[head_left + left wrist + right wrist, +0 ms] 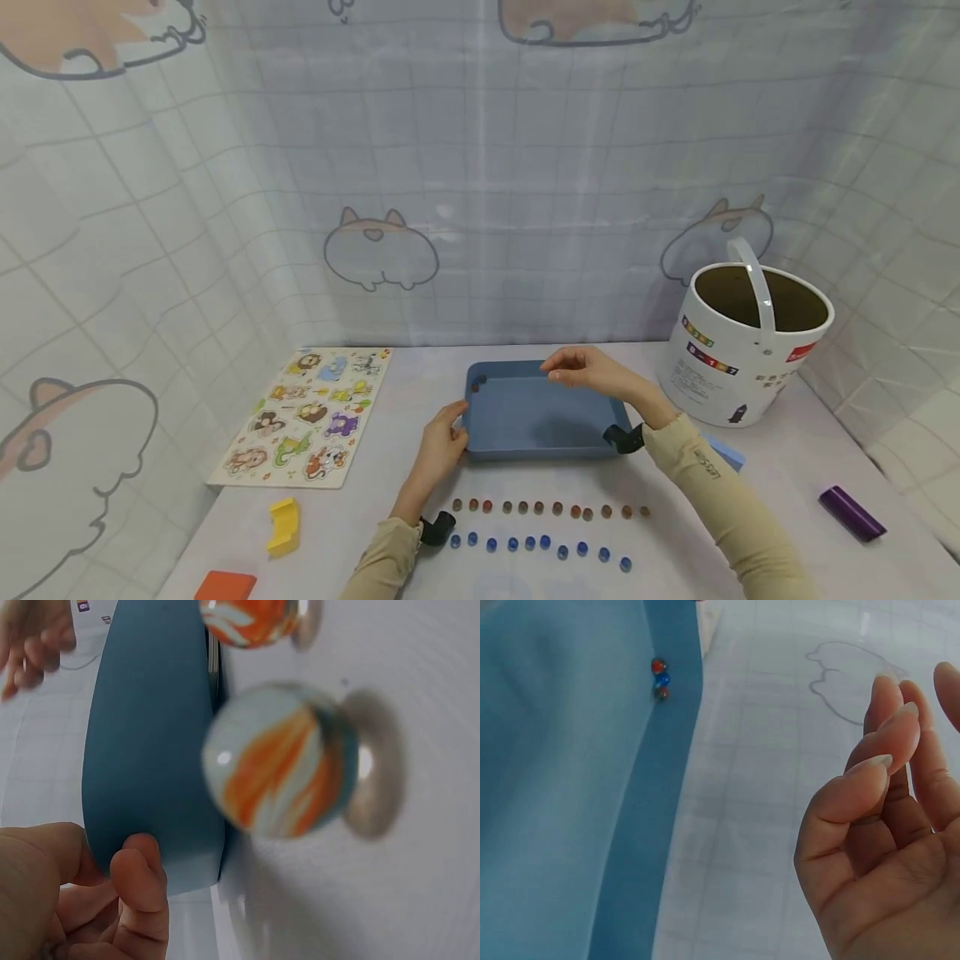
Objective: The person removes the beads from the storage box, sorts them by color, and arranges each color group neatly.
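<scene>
A shallow blue tray (543, 418) lies mid-table. At its left side my left hand (437, 446) grips the rim; in the left wrist view thumb and fingers (139, 881) pinch the tray's corner. Above the tray's back right part hovers my right hand (596, 375), fingers loosely bent and nothing between them. A few red and blue marbles (661, 678) sit together along the tray wall, at its back left corner. In front of the tray runs a row of orange-brown marbles (557, 507), with a row of blue marbles (530, 543) nearer me. One orange-and-white marble (274, 765) looms close in the left wrist view.
A white bucket (701, 375) with a handle stands at the back right, a blue block (723, 452) before it. Farther right is a purple block (852, 513). On the left lie an animal puzzle board (300, 425), a yellow block (284, 527) and an orange block (225, 586).
</scene>
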### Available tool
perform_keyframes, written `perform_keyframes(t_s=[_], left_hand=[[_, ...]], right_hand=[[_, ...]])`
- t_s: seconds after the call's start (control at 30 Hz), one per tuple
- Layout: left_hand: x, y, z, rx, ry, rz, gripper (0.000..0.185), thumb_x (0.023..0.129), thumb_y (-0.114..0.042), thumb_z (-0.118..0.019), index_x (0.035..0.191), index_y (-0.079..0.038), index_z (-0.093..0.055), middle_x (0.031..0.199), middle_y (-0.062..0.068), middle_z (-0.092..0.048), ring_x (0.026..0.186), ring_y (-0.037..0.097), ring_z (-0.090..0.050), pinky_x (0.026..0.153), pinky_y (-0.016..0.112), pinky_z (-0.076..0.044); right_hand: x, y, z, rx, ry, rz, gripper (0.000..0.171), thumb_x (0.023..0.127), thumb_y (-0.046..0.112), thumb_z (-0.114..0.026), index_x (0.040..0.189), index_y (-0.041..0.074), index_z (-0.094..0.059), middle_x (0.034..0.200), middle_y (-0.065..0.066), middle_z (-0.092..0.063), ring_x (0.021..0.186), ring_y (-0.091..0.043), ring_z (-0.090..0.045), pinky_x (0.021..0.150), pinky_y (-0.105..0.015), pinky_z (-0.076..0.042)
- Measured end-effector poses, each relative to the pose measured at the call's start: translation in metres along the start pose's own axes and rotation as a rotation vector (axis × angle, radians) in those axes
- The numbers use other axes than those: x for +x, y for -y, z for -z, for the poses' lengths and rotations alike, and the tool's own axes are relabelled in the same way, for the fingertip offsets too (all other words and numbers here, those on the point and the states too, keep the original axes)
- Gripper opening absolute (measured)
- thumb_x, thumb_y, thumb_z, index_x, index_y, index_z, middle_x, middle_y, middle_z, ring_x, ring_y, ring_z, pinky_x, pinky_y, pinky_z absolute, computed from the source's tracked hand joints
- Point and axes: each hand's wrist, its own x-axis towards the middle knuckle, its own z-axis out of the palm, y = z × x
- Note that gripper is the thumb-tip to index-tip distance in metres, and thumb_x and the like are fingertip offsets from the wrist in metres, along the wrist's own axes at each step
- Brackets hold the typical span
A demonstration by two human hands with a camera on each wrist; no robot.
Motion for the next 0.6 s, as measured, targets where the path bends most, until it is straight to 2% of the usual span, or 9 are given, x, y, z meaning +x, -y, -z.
perform_keyframes(t_s=[0.1, 0.23, 0.3, 0.37, 0.47, 0.53, 0.6], left_hand=[[0.000, -0.001, 0.000, 0.008, 0.004, -0.003, 0.050, 0.087, 0.005, -0.051, 0.136, 0.010, -0.049, 0.143, 0.021, -0.049, 0.043, 0.004, -0.042, 0.042, 0.018, -0.041], [0.001, -0.002, 0.001, 0.021, 0.000, -0.006, 0.049, 0.088, 0.006, -0.051, 0.136, 0.010, -0.048, 0.144, 0.021, -0.048, 0.043, 0.004, -0.042, 0.041, 0.019, -0.041], [0.001, -0.002, 0.001, 0.026, -0.004, -0.006, 0.049, 0.088, 0.006, -0.051, 0.136, 0.010, -0.048, 0.143, 0.021, -0.048, 0.043, 0.005, -0.043, 0.041, 0.019, -0.041], [0.001, -0.001, 0.002, 0.034, -0.009, -0.010, 0.049, 0.087, 0.006, -0.051, 0.136, 0.010, -0.049, 0.143, 0.022, -0.049, 0.042, 0.004, -0.043, 0.041, 0.019, -0.041], [0.000, -0.002, 0.001, 0.038, -0.018, -0.010, 0.049, 0.086, 0.006, -0.051, 0.135, 0.009, -0.050, 0.141, 0.022, -0.050, 0.042, 0.004, -0.042, 0.040, 0.019, -0.041], [0.000, -0.002, 0.001, 0.031, -0.017, -0.010, 0.050, 0.086, 0.006, -0.051, 0.136, 0.008, -0.050, 0.140, 0.022, -0.051, 0.042, 0.004, -0.042, 0.040, 0.019, -0.040], [-0.001, -0.002, 0.000, 0.025, -0.015, -0.004, 0.050, 0.086, 0.006, -0.051, 0.136, 0.007, -0.050, 0.139, 0.022, -0.052, 0.042, 0.004, -0.042, 0.041, 0.019, -0.040]], right_hand=[[0.020, -0.001, -0.007, 0.024, 0.015, -0.012, 0.031, 0.097, 0.027, -0.057, 0.122, 0.011, -0.063, 0.121, -0.014, -0.064, 0.096, -0.019, -0.058, 0.082, -0.034, -0.047], [0.048, -0.006, -0.019, 0.066, 0.033, -0.019, 0.031, 0.097, 0.025, -0.056, 0.122, 0.009, -0.064, 0.118, -0.015, -0.065, 0.091, -0.017, -0.057, 0.078, -0.031, -0.047], [0.062, -0.009, -0.026, 0.085, 0.030, -0.035, 0.033, 0.097, 0.026, -0.056, 0.124, 0.007, -0.063, 0.117, -0.013, -0.066, 0.090, -0.018, -0.058, 0.080, -0.036, -0.049], [0.074, -0.013, -0.033, 0.121, 0.018, -0.062, 0.037, 0.097, 0.026, -0.056, 0.126, 0.004, -0.062, 0.119, -0.014, -0.066, 0.096, -0.025, -0.060, 0.086, -0.044, -0.050], [0.090, -0.021, -0.046, 0.169, -0.019, -0.116, 0.041, 0.098, 0.027, -0.055, 0.129, 0.000, -0.058, 0.125, -0.016, -0.065, 0.110, -0.037, -0.059, 0.098, -0.054, -0.046], [0.099, -0.027, -0.055, 0.187, -0.042, -0.164, 0.042, 0.098, 0.027, -0.054, 0.130, 0.000, -0.058, 0.128, -0.016, -0.063, 0.119, -0.038, -0.056, 0.101, -0.051, -0.045], [0.106, -0.032, -0.064, 0.186, -0.063, -0.209, 0.040, 0.098, 0.026, -0.054, 0.130, 0.001, -0.059, 0.129, -0.016, -0.063, 0.119, -0.035, -0.058, 0.100, -0.047, -0.047]])
